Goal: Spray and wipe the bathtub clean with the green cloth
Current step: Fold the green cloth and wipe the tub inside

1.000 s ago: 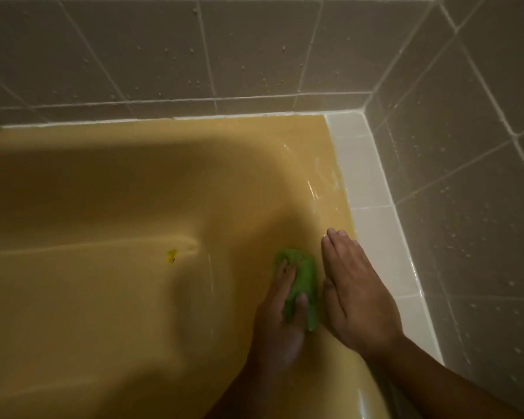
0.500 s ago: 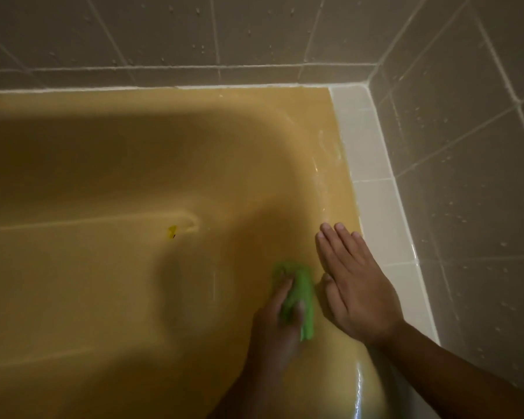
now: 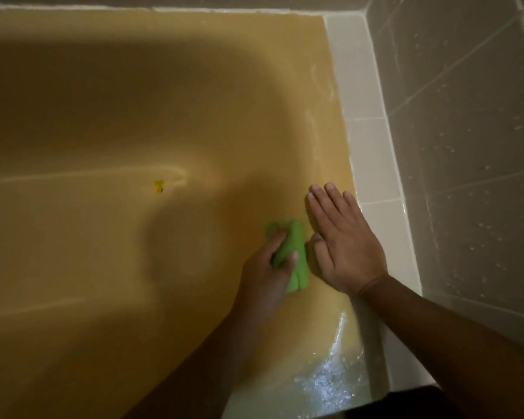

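Looking down into a yellow bathtub (image 3: pixel 133 116), spread across the view from nine o'clock to about three. Along its edge, from one o'clock down to five, a strip of white ledge tiles (image 3: pixel 372 146). Beyond that, at two to four o'clock, a grey tiled wall (image 3: pixel 466 146) dotted with droplets.

Green cloth (image 3: pixel 298 246) bunched into a wad against the tub's sloping end, a little toward four o'clock from the middle of the view. Gripped by the left hand (image 3: pixel 263 270), with its arm from six o'clock: fingers curled over the wad's nine-o'clock side, thumb pressed on top, lower end of the cloth poking out past the thumb toward five o'clock.

Just beside the cloth, at its three o'clock, the right hand (image 3: pixel 345 243): laid flat, palm down on the tub's rim, fingers straight and close together, tips pointing to eleven o'clock, thumb tucked alongside and nearly touching the cloth. Holding nothing. Forearm across the ledge tiles from four o'clock.

At ten o'clock from the cloth, well apart, a small bright yellow spot (image 3: pixel 159 186) on the tub floor, with a dark fleck in it. At five o'clock in the view, a wet glinting sheen (image 3: pixel 330 379) on the rounded near rim.
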The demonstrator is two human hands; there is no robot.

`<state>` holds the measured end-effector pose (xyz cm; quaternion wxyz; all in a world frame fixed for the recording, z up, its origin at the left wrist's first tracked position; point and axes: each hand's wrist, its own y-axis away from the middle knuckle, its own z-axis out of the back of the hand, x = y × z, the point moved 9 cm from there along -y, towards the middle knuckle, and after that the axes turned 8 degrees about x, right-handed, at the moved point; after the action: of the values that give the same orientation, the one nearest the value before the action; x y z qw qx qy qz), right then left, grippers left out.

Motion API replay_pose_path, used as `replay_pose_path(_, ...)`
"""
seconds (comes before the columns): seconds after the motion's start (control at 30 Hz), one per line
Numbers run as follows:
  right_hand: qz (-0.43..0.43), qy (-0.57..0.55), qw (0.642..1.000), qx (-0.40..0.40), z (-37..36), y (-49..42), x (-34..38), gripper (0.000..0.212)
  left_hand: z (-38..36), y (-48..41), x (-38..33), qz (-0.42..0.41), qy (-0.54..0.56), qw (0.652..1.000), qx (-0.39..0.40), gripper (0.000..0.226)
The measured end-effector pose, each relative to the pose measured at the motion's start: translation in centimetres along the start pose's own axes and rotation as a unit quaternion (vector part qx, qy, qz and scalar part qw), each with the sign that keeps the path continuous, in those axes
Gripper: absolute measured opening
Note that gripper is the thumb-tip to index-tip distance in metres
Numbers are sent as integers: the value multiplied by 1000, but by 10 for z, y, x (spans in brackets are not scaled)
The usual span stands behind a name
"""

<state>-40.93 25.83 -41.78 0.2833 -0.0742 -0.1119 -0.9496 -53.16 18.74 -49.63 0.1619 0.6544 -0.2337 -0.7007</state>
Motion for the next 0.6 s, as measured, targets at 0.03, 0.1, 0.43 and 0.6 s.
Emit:
replay_pose_path(0.03, 0, -1, 1000, 1, 0, 1, 1, 66, -3, 27, 19, 26, 5, 1000, 16, 54)
replay_pose_path(0.1, 4, 3, 1000, 1, 1, 2, 3, 66, -5, 49, 36, 57, -19, 997, 41, 56)
replay_pose_path(0.43, 7, 5, 1000, 1, 0, 2, 3, 67, 8, -43, -23, -28, -15, 999, -8, 54)
replay_pose_path(0.6, 18, 31, 999, 23, -2, 1, 7, 67, -5, 58, 41, 32, -31, 994, 96, 50)
